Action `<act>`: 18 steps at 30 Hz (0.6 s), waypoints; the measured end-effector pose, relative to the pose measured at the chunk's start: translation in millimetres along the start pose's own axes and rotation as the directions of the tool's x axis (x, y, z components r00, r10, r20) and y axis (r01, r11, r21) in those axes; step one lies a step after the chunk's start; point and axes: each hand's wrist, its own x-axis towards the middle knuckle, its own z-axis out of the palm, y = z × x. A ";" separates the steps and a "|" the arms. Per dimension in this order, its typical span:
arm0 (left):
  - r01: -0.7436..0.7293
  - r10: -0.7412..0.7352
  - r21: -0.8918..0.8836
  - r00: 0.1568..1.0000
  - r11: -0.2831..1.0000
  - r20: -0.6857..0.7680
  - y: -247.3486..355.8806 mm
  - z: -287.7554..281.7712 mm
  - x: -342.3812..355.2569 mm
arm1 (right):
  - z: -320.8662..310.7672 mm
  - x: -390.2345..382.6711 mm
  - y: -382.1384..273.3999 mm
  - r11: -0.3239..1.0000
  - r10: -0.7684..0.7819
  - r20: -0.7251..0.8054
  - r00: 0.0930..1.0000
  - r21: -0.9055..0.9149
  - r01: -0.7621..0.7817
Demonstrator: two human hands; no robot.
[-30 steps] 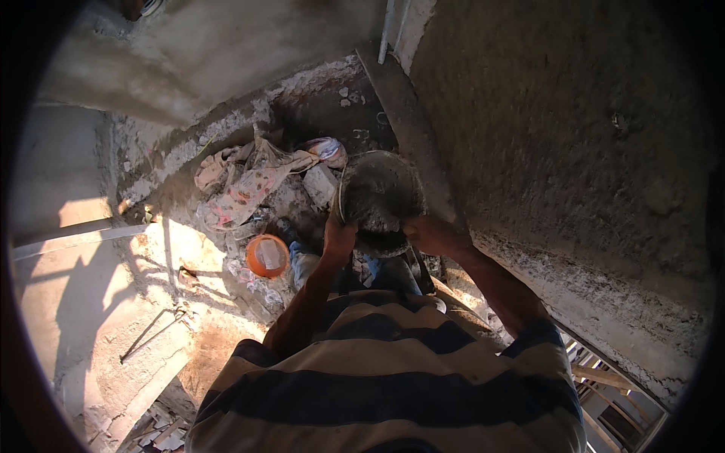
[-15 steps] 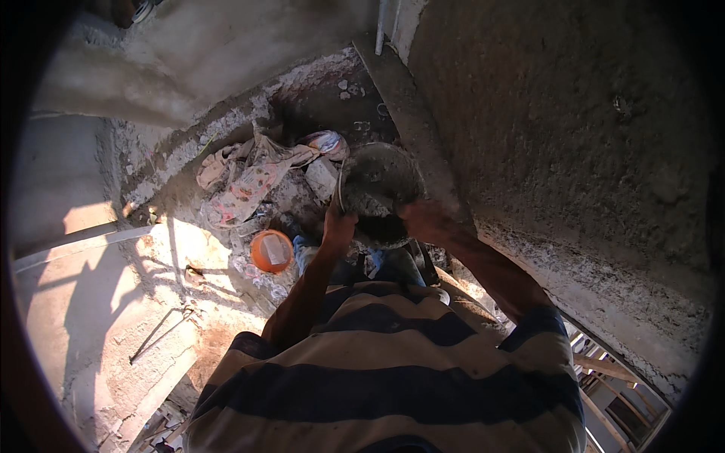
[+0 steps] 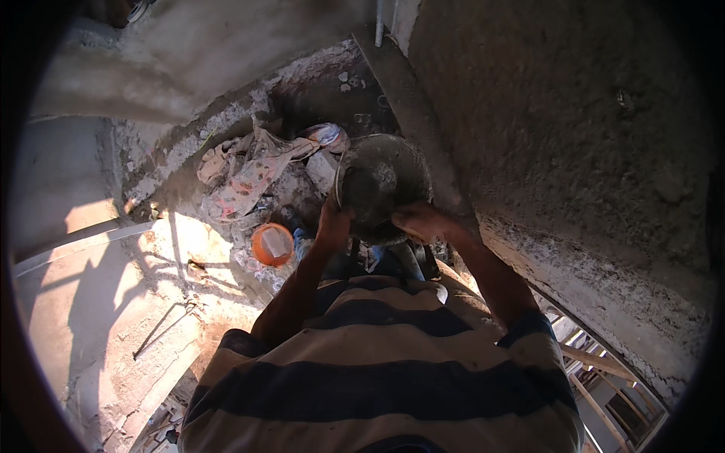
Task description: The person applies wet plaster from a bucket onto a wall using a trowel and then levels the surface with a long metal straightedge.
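Round dark pan (image 3: 417, 164) held in front of the torso, right of scene centre; whether its base rests on anything is hidden. Grey, mortar-like material inside.

Left hand (image 3: 333, 225): fingers curled, pinching the near-left rim. Right hand (image 3: 425, 222): fingers closed over the near-right rim, tips inside; undersides lost in shadow.

Edges: on the right, the rim appears just beside a sloping dark ledge (image 3: 411, 106), with the rough wall (image 3: 566, 113) beyond. On the left, a pale block (image 3: 322, 171) shows close to the rim, then a spotted cloth (image 3: 260, 170). Near side closed in by legs and striped shirt (image 3: 393, 325). Most room for moving is on the far side, above dark ground (image 3: 325, 102). Orange bucket (image 3: 258, 248) near-left, apart from the pan, with a pale piece inside.

Orientation: mouth faces up; outline nearly circular, no distinct long axis. Exact tilt cannot be told.
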 end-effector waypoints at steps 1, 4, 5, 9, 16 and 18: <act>0.025 -0.025 -0.013 1.000 1.000 -0.006 -2.7 -3.8 1.4 | 1.0 -2.7 3.9 0.990 -0.113 -0.117 0.987 -0.103 0.101; -0.048 0.048 0.004 0.999 0.999 0.018 -12.8 -9.3 10.0 | -2.3 -8.4 14.1 0.753 -0.368 -0.405 0.837 -0.658 0.013; -0.095 0.094 0.022 0.994 0.995 0.050 -10.5 -6.1 12.9 | 4.2 -6.2 25.1 0.595 -0.458 -0.405 0.792 -0.801 -0.066; 0.121 -0.129 -0.145 0.991 0.982 -0.045 22.1 23.9 10.9 | 29.4 17.3 72.1 0.157 -0.575 -0.208 0.791 -0.977 -0.143; -0.052 0.060 0.129 0.996 0.990 -0.061 6.0 18.1 7.2 | -33.2 -16.8 -25.3 0.474 -0.529 -0.277 0.802 -0.880 0.009; -0.169 0.184 0.259 0.982 0.951 -0.035 3.0 21.5 2.9 | -47.5 -15.0 -32.8 0.362 -0.490 -0.233 0.840 -0.931 -0.047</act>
